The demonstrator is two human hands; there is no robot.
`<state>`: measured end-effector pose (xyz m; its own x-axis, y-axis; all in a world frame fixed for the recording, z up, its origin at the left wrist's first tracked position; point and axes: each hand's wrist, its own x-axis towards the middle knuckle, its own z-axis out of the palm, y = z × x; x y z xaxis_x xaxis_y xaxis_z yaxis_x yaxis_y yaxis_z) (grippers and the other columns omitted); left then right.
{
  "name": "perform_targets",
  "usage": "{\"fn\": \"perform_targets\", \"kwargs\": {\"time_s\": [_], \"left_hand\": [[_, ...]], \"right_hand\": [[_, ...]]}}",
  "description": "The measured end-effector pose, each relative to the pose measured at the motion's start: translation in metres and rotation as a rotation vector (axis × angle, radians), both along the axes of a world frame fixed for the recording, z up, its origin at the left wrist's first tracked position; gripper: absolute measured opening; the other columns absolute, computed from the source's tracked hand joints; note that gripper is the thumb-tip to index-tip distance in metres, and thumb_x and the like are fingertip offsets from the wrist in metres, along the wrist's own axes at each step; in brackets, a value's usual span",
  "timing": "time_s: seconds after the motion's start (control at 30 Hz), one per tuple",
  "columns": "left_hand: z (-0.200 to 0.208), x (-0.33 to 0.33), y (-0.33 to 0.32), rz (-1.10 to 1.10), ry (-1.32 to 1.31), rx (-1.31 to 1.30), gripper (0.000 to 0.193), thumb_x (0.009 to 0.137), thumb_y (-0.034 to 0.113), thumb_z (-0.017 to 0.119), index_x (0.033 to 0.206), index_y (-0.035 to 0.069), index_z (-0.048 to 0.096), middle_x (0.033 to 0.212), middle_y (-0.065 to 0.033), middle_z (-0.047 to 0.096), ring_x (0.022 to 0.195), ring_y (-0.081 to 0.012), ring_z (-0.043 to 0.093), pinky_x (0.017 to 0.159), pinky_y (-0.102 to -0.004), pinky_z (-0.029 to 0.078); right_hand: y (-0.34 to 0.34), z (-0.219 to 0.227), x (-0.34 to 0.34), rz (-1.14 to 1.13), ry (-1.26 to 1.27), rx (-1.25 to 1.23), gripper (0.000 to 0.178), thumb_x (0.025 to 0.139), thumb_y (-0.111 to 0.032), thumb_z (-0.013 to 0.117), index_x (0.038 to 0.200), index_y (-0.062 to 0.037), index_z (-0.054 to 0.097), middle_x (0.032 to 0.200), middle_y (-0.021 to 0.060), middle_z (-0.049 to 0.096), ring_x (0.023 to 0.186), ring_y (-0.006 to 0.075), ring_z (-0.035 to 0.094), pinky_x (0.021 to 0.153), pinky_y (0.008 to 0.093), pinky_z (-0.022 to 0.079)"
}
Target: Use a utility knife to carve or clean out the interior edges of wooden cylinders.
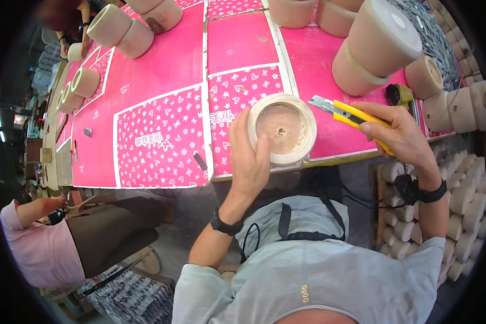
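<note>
My left hand (247, 154) grips the near left side of a round, cream-coloured, hollow piece (308, 128) at the table's front edge. Its thumb presses inside the rim, and the fingers wrap the outer wall. A small rough dark spot marks the middle of the piece's brownish inner floor. To the right of it, my right hand (397, 129) is closed around a yellow utility knife (356, 116). The metal blade end points left toward the piece's rim, a short way from it. The piece's underside is hidden.
Pink printed sheets cover the table (173, 70). Stacked cream cylinders (380, 40) stand at right, and more (125, 32) at far left. A dark eraser-like block (200, 161) lies near the front edge. Piled pieces (464, 194) fill the lower right. A person in pink (48, 243) is at left.
</note>
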<state>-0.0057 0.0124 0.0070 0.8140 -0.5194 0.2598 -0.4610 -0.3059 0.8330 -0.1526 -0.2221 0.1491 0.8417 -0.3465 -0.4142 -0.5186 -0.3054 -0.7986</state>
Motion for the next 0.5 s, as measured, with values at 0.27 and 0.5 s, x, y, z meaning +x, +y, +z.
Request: {"fn": "perform_targets", "kwargs": {"time_s": [0.27,0.5], "left_hand": [[0.021,0.109,-0.046,-0.787,0.684,-0.013,0.051,0.083,0.008,0.062,0.134,0.001,0.059,0.127,-0.0147,0.064,0.114,-0.0215,0.062,0.102,-0.0320,0.047],[0.018,0.120,-0.072,-0.908,0.799,0.074,0.038,0.089,0.020,0.068,0.123,0.003,0.069,0.109,-0.0091,0.073,0.098,-0.0149,0.068,0.092,-0.0270,0.053]], "right_hand": [[0.000,0.019,0.023,0.325,-0.065,-0.264,0.035,0.088,-0.008,0.068,0.121,0.0033,0.065,0.084,0.0072,0.066,0.068,0.0119,0.058,0.061,0.0284,0.046],[0.004,0.017,0.062,0.611,-0.150,-0.547,0.034,0.081,-0.009,0.071,0.115,-0.0038,0.070,0.083,0.0190,0.063,0.074,0.0354,0.061,0.069,0.0418,0.047]]}}
